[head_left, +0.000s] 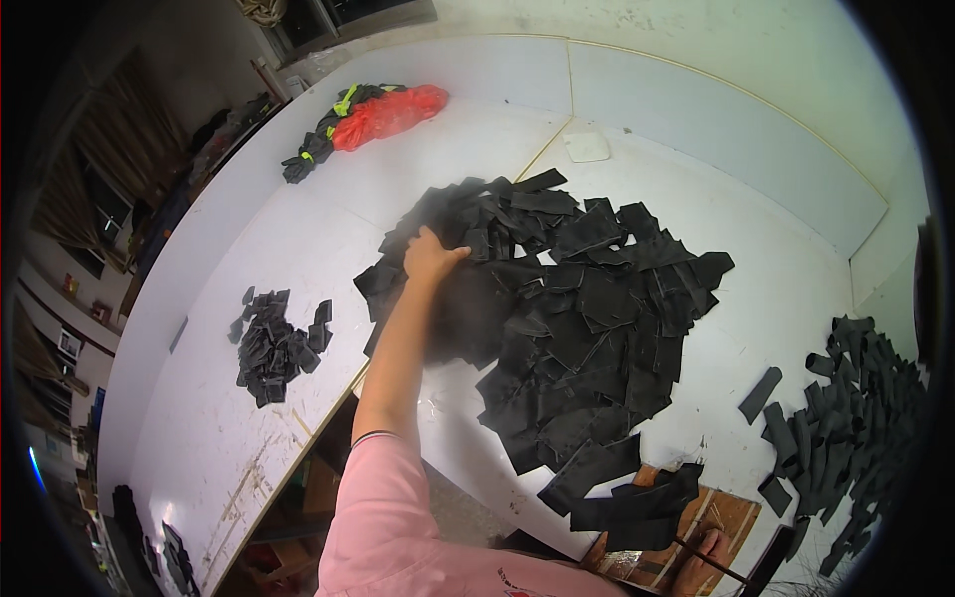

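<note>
The left hand point(434, 257) is resting on the pile of black cloth pieces point(597, 298) on the white counter point(718, 393), the right hand point(704, 559) is showing partly at the brown board point(734, 519), and whether their fingers are grasping, I cannot tell.

Matt black cloth pieces point(597, 298); smooth, faintly glossy white worktop point(716, 373); crinkled, shiny red plastic bag point(393, 117); wooden-looking board point(734, 512).

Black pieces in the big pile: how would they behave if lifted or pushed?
The black pieces look thin, so each is probably light. Some seem bent or rumpled, suggesting they would flop. They overlap loosely, so a push from the left hand may shift several.
</note>
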The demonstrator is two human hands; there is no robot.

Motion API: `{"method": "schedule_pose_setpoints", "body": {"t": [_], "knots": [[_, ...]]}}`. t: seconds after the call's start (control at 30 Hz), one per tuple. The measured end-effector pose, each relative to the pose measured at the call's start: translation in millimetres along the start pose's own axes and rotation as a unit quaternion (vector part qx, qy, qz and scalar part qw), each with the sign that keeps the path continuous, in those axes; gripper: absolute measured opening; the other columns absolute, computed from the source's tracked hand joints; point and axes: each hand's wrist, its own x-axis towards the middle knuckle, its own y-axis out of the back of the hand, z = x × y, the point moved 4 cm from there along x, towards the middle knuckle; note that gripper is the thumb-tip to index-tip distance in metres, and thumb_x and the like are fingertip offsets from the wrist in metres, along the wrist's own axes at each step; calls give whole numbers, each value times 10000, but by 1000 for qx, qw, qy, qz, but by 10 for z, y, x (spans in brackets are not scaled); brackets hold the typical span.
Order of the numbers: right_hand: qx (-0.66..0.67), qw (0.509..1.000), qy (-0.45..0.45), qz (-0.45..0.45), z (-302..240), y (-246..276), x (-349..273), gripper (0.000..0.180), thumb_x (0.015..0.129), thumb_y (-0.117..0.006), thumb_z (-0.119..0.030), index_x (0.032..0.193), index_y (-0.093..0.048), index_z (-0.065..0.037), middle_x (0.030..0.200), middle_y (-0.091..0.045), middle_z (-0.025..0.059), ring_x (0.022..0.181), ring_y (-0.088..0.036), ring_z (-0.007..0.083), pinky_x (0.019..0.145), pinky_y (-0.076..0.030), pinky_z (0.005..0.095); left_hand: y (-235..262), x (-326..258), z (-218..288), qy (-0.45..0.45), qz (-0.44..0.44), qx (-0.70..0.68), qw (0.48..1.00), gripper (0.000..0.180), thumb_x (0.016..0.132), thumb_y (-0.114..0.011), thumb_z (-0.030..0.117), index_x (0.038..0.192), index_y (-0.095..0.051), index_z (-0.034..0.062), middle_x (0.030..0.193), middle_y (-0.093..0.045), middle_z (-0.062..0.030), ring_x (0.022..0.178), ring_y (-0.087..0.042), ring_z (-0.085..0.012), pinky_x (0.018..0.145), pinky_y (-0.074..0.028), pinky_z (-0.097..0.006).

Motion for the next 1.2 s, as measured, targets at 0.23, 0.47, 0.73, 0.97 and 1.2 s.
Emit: {"method": "schedule_pose_setpoints", "body": {"t": [0.23, 0.47, 0.73, 0.97, 1.2], "knots": [[-40, 999, 22, -2, -115, -34, 53, 363, 900, -400, -331, 976, -520, 3, 873, -533, 122, 781, -499, 232, 688, -408, 369, -67, 126, -228, 27, 56, -72, 995, 214, 666, -618, 158, 793, -584, -11, 810, -595, -223, 815, -569, -379, 716, -456, -444], [-12, 1000, 24, 0, 160, -48, 15, 367, 904, -393, -328, 976, -512, 12, 871, -533, 117, 778, -495, 222, 681, -405, 367, 169, 244, -518, 83, 117, -159, 977, 281, 621, -490, 110, 838, -598, -33, 811, -587, -261, 789, -574, -394, 714, -449, -429], [-51, 998, -13, -23, -98, -17, 7, 381, 910, -382, -324, 1026, -507, 17, 914, -543, 115, 805, -499, 207, 707, -408, 342, -146, 513, -961, 151, -127, -197, 960, 629, 567, -750, 343, 953, -533, -105, 923, -589, -226, 889, -575, -313, 767, -447, -359], [47, 998, -8, -32, -126, -63, 17, 422, 902, -392, -346, 1116, -486, 5, 1060, -526, 148, 956, -497, 227, 825, -394, 336, -302, 565, -1169, 155, -116, -218, 957, 547, 568, -742, 302, 876, -564, -113, 872, -604, -223, 774, -603, -320, 685, -463, -374], [-30, 992, 63, 103, -178, -45, 59, 232, 890, -400, -153, 747, -455, 22, 631, -434, 76, 572, -400, 144, 516, -344, 274, 87, 410, -760, 101, 119, -192, 969, 300, 559, -649, 158, 774, -612, -48, 734, -619, -206, 695, -616, -305, 644, -474, -365]]}}
